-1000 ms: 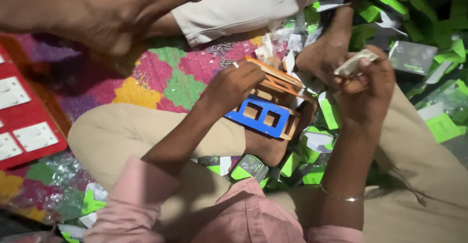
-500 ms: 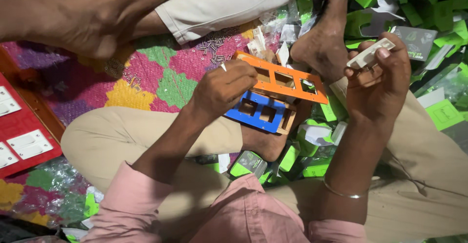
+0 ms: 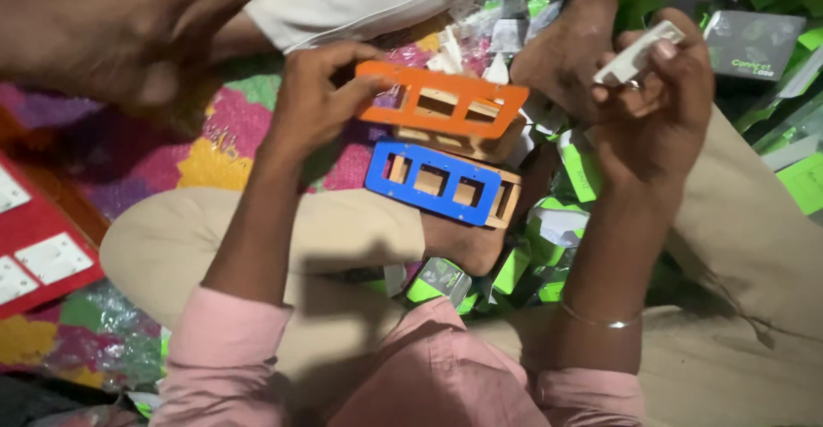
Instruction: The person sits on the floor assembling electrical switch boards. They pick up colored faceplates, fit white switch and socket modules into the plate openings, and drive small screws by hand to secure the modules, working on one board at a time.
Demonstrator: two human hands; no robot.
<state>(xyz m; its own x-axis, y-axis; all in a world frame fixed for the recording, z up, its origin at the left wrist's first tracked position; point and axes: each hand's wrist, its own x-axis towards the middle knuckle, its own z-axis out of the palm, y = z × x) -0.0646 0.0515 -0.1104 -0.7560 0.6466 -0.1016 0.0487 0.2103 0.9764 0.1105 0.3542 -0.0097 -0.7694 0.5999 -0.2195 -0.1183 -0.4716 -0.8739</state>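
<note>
My left hand [image 3: 313,101] grips the left end of an orange plate with three rectangular holes [image 3: 446,101], fixed on a wooden block and lifted above my lap. Just below it a blue plate of the same shape on a wooden block [image 3: 441,183] rests on my crossed leg. My right hand [image 3: 656,93] is raised at the upper right and pinches a small white rectangular part [image 3: 634,54] between thumb and fingers. I sit cross-legged in a pink shirt and beige trousers.
Another person's leg and foot [image 3: 129,33] cross the top left, with a second foot [image 3: 566,50] by the orange plate. A red board with white switches [image 3: 39,255] lies at the left. Green and white cartons [image 3: 806,178] and wrappers litter the floor on a patterned mat [image 3: 214,144].
My left hand has lifted the orange plate up and away from the blue one. My right hand rose slightly with the white part.
</note>
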